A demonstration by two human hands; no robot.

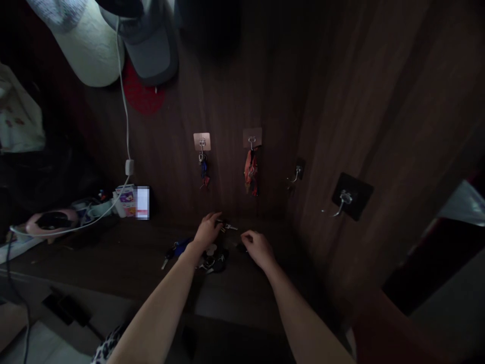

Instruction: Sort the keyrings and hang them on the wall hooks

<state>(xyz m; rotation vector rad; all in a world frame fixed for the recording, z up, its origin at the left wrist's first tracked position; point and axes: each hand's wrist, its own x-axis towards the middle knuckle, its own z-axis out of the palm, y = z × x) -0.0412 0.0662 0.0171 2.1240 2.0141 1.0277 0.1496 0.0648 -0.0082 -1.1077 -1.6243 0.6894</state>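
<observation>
My left hand point(207, 230) is closed in a pinch on a small metal key point(228, 227) just above a dark wooden shelf point(113, 258). My right hand point(257, 247) rests curled on the shelf beside it, fingers bent over a small dark object I cannot make out. Under my left wrist lies a bunch of keys point(212, 263). A key with a blue tag point(175, 249) lies to its left.
On the wooden wall hang a blue key set point(203, 172) and an orange-red key set point(251, 174) on stick-on hooks; two bare hooks point(343, 199) lie further right. A white cable point(123, 111), boxes point(131, 201) and caps point(91, 45) are at left.
</observation>
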